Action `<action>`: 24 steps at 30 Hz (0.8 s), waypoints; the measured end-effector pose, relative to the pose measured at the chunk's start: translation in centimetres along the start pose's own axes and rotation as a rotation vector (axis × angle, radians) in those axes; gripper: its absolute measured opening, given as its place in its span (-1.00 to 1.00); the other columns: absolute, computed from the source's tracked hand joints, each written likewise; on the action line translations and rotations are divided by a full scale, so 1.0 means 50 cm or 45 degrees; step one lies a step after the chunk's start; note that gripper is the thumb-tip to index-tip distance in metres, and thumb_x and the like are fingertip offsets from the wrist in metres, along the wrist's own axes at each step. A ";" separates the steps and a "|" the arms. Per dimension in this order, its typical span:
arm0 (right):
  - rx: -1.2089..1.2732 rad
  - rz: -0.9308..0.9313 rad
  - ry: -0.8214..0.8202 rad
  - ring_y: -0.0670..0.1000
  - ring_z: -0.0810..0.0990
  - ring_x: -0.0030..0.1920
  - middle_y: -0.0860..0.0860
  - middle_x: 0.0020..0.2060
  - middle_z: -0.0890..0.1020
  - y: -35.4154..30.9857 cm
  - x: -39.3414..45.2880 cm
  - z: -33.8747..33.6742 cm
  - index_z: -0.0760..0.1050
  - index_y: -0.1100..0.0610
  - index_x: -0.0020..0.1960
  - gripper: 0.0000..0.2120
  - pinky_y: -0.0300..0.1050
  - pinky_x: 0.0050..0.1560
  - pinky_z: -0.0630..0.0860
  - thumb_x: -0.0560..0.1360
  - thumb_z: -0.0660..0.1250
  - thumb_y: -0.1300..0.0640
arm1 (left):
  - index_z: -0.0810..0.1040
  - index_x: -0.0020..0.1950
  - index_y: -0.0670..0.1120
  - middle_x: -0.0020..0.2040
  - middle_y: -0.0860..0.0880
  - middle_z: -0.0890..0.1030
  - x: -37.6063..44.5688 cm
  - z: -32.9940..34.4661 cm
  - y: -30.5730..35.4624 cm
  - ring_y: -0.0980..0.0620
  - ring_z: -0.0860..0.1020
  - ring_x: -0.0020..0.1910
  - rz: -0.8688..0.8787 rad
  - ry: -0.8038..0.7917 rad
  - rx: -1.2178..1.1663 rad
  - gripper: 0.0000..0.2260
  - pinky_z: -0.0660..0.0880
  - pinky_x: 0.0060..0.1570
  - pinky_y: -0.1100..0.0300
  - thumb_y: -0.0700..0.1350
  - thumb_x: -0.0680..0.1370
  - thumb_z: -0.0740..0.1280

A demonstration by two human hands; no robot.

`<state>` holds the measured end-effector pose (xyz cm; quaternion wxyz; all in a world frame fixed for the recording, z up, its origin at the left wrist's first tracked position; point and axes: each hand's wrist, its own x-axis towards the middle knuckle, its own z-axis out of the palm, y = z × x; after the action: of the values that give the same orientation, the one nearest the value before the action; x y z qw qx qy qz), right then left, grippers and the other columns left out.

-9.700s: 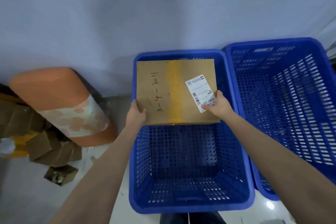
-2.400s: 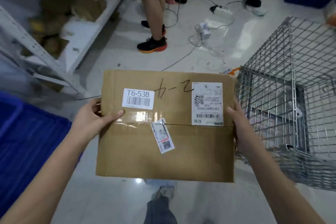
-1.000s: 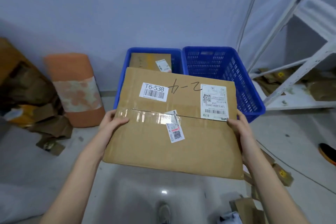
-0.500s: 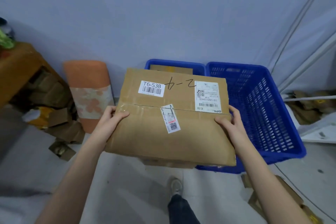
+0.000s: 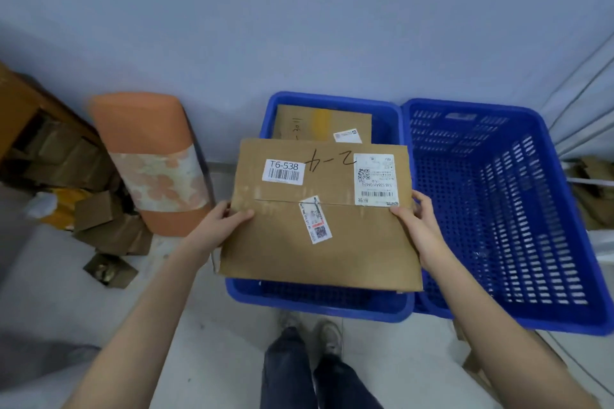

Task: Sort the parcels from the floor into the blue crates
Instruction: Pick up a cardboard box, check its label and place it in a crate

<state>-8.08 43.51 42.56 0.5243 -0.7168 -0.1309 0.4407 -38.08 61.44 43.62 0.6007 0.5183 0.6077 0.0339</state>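
Both hands hold a flat parcel [image 5: 319,216] over the left crate [image 5: 319,304] — left hand [image 5: 221,226] curled round its 9 o'clock edge with the thumb on top, right hand [image 5: 417,226] pinching the 3 o'clock edge. Another box [image 5: 319,123] stands in that crate at 12 o'clock, probably leaning on the far wall. The right crate [image 5: 511,209] touches it at 3 o'clock — an orange roll [image 5: 149,159] stands at 9.

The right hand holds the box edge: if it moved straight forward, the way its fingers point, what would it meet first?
Probably the rim between the two blue crates. The right hand grips the held parcel and points up-left toward that divide; depth is unclear, so it might pass above.
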 end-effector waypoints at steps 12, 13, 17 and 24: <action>-0.457 0.292 0.108 -0.05 0.45 0.21 -0.03 0.31 0.46 0.152 0.092 0.054 0.17 0.07 0.45 -0.36 -0.11 0.16 0.41 0.47 0.39 0.06 | 0.29 0.42 -0.10 0.33 -0.08 0.45 0.175 0.049 -0.113 0.00 0.46 0.12 -0.205 -0.097 0.018 -0.51 0.36 0.05 0.16 -0.09 0.53 0.35; -0.468 0.333 0.142 -0.02 0.44 0.24 0.00 0.32 0.45 0.170 0.096 0.063 0.16 0.09 0.45 -0.36 -0.08 0.19 0.42 0.48 0.39 0.09 | 0.26 0.43 -0.11 0.34 -0.09 0.44 0.185 0.064 -0.125 -0.03 0.46 0.16 -0.251 -0.082 0.045 -0.51 0.36 0.05 0.15 -0.11 0.54 0.33; -0.458 0.469 0.226 0.08 0.41 0.32 0.09 0.37 0.41 0.227 0.135 0.077 0.09 0.14 0.48 -0.31 0.02 0.30 0.40 0.48 0.39 0.16 | 0.17 0.45 -0.13 0.36 -0.12 0.37 0.233 0.120 -0.165 -0.09 0.41 0.24 -0.360 -0.071 0.175 -0.52 0.36 0.15 0.05 -0.18 0.55 0.23; -0.360 0.599 0.250 -0.01 0.43 0.12 0.08 0.34 0.41 0.296 0.225 0.106 0.11 0.14 0.48 -0.27 -0.11 0.06 0.38 0.44 0.43 0.17 | 0.20 0.47 -0.18 0.25 -0.19 0.46 0.308 0.180 -0.212 -0.09 0.46 0.06 -0.585 0.124 0.180 -0.55 0.41 -0.07 0.09 -0.15 0.58 0.12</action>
<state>-9.69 48.03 23.83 0.3128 -0.8326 0.0303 0.4561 -33.44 61.63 23.39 0.5249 0.4050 0.7388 -0.1213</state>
